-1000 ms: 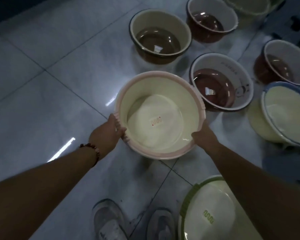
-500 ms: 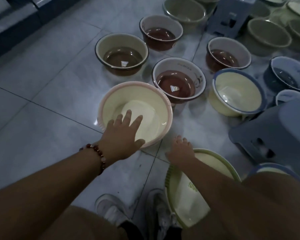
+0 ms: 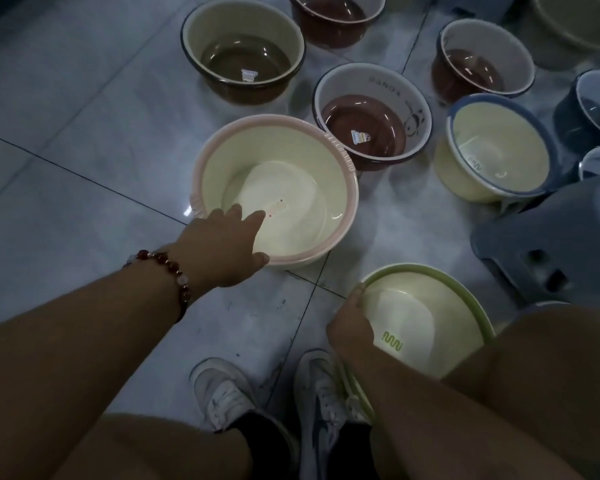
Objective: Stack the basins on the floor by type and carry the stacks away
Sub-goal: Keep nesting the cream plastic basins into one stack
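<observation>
A cream basin with a pink rim (image 3: 340, 188) sits on the tiled floor in the middle. My left hand (image 3: 222, 249) hovers over its near rim with fingers relaxed, holding nothing; the thumb lies by the rim. A cream basin with a green rim (image 3: 430, 306) stands close to my feet at the lower right, and my right hand (image 3: 352, 329) grips its left rim. A cream basin with a blue rim (image 3: 499, 147) sits farther right. Brown-bottomed basins stand behind: an olive-walled one (image 3: 243, 53) and white-walled ones (image 3: 371, 116), (image 3: 482, 60).
A grey plastic stool (image 3: 551, 247) lies on its side at the right, beside the green-rimmed basin. More basins crowd the far right and top edge, among them a dark blue one (image 3: 593, 109). My shoes (image 3: 222, 393) stand on the tiles below. Bare floor tiles stretch to the left.
Both hands let go of the pink-rimmed basin, which now rests on the floor. My right hand dropped to the green-rimmed basin and took hold of its rim; the left hand stays over the pink one.
</observation>
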